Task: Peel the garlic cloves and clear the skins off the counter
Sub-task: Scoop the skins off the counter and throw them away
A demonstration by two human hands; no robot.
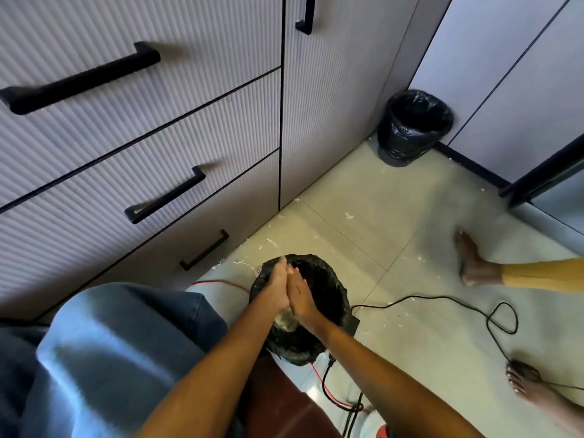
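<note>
My left hand [278,287] and my right hand [301,294] are pressed palm to palm, fingers straight, right over a small black-bagged bin [335,298] on the floor. A pale clump of garlic skins [286,322] shows just below my wrists inside the bin. More white skin scraps [349,215] lie scattered on the floor tiles around it. No garlic cloves or counter are in view.
Ribbed drawers with black handles [164,197] fill the left. A second black-bagged bin [412,128] stands in the far corner. A black cable [442,300] and a red cable [218,282] trail on the floor. Another person's bare feet [474,260] stand at the right.
</note>
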